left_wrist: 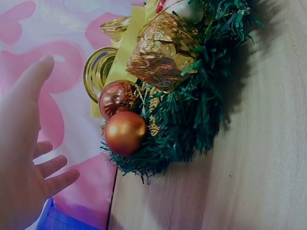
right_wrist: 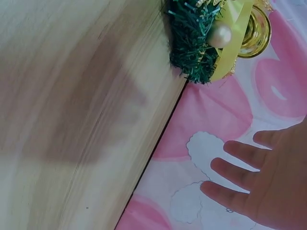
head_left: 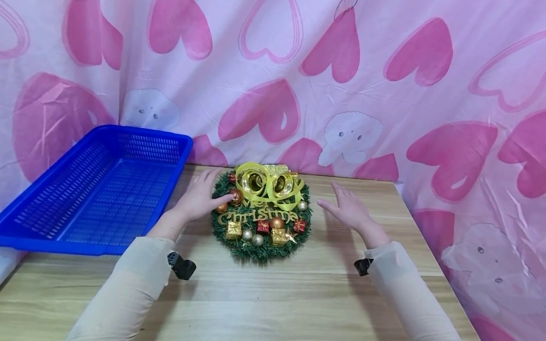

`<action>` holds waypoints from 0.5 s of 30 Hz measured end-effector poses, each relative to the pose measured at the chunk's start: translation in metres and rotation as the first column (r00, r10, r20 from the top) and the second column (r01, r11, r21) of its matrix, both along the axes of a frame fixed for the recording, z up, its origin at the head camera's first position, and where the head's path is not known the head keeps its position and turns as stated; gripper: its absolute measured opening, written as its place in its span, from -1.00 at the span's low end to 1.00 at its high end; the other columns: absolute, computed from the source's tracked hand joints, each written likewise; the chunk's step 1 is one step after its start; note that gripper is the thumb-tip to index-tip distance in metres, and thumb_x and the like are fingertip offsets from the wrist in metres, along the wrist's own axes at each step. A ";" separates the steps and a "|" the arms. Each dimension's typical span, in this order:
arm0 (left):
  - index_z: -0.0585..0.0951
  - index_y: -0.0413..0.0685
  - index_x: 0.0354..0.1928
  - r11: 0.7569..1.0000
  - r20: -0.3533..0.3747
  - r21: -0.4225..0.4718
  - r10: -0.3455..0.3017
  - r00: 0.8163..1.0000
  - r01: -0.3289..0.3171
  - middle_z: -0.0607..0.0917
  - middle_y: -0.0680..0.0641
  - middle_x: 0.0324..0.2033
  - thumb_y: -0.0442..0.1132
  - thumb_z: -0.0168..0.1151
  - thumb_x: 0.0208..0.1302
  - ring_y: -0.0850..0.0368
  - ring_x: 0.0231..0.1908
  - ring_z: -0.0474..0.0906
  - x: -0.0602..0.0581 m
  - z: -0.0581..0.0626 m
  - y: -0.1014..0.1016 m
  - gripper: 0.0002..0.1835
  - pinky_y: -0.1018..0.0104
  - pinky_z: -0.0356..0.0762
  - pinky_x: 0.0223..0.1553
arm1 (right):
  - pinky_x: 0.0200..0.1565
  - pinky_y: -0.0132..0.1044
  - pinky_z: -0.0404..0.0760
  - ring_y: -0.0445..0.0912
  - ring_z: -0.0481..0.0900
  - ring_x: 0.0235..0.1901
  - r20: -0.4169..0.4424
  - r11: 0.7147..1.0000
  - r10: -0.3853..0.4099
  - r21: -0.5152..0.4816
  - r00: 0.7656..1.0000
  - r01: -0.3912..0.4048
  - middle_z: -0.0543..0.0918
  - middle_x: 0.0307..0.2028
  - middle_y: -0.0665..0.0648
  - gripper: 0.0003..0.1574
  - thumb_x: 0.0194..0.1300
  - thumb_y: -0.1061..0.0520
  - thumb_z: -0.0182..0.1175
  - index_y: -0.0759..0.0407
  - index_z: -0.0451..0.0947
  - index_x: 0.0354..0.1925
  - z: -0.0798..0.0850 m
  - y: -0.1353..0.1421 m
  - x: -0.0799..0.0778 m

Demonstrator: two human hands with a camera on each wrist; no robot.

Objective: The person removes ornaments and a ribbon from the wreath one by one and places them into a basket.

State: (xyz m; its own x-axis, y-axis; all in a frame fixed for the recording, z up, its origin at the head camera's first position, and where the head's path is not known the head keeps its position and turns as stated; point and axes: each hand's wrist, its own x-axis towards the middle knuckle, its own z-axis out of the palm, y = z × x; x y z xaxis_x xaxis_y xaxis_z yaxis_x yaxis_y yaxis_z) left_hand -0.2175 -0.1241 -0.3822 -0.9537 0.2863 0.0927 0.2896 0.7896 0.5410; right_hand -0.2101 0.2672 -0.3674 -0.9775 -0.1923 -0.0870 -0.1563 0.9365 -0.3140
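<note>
As the left hand [head_left: 195,198] and right hand [head_left: 352,210] flank the wreath [head_left: 261,218], each grip is apart; fingers [right_wrist: 247,153] extended

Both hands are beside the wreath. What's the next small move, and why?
Probably bring the right hand inward to the wreath: table shows between them in the head view, while the left hand overlaps the opposite edge there. Neither hand grips it.

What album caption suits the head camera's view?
Bare left hand and bare right hand flank a round green tinsel wreath near a blue plastic basket.
</note>
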 end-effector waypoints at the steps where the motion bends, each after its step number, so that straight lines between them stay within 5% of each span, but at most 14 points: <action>1: -0.01 -0.11 0.44 1.000 0.004 0.010 0.006 1.000 -0.006 0.11 -0.30 0.38 0.21 0.14 0.20 -0.27 0.37 0.03 0.000 -0.001 0.000 -0.06 -0.22 -0.06 0.37 | 0.34 0.27 -0.02 0.35 -0.04 0.38 0.009 1.000 -0.003 -0.025 1.000 0.003 -0.04 0.43 0.38 0.17 0.25 -0.51 -0.20 0.23 -0.25 0.46 0.000 0.000 0.000; 9: 0.12 -0.13 0.39 0.993 0.024 0.088 0.078 0.997 -0.079 0.29 -0.30 0.27 0.19 0.20 0.16 -0.24 0.22 0.28 0.000 -0.007 0.003 -0.11 -0.23 0.16 0.27 | 0.24 0.22 0.28 0.35 0.18 0.29 0.157 0.950 -0.077 -0.288 0.985 0.120 0.11 0.36 0.44 0.25 0.17 -0.45 0.04 0.27 -0.21 0.44 -0.005 -0.006 -0.002; 15: 0.22 -0.22 0.31 0.976 0.051 0.178 0.115 0.992 -0.122 0.37 -0.29 0.22 0.08 0.30 0.11 -0.22 0.10 0.41 0.001 -0.011 0.004 -0.16 -0.13 0.37 0.13 | 0.08 0.06 0.53 0.30 0.38 0.15 0.275 0.856 -0.115 -0.461 0.955 0.236 0.24 0.27 0.47 0.07 0.23 -0.19 0.19 0.34 -0.07 0.40 -0.008 -0.013 -0.003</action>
State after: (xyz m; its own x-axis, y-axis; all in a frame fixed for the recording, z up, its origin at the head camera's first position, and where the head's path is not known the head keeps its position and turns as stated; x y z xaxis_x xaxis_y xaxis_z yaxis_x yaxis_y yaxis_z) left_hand -0.2162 -0.1205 -0.3935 -0.9838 0.1530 0.0934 0.1749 0.7056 0.6867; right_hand -0.2134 0.2544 -0.3750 -0.9626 -0.0959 -0.2535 0.1290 0.6606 -0.7395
